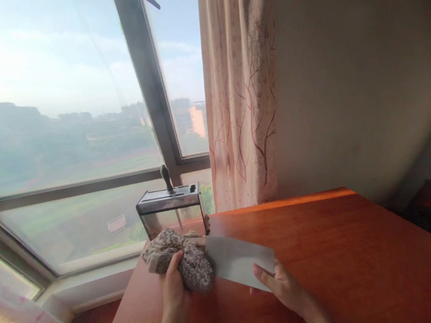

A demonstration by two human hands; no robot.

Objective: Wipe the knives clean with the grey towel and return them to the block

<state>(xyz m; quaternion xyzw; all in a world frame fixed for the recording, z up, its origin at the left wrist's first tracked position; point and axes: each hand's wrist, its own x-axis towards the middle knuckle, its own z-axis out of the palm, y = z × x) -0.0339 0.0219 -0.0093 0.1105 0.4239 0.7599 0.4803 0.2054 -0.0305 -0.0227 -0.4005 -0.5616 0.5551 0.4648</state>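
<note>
My left hand (173,284) is closed on a bunched, fuzzy grey-and-beige cloth (195,266), thumb on top. The cloth touches or overlaps the left end of a flat, pale grey rectangular sheet (237,259); its material is hard to tell. Gripping the sheet's right end is my right hand (280,283), with the thumb on its upper face and the other fingers mostly hidden beneath. Just behind the cloth stands a clear-sided box with a metal top (169,198), and a dark handle (166,178) sticks up from it. The cloth hides the box's lower part.
Both hands are above a reddish-brown wooden table (345,261). A large window (61,121) with a dark frame rises at the left and back. A patterned curtain (239,92) hangs behind the table, and a plain wall (339,92) is at the right.
</note>
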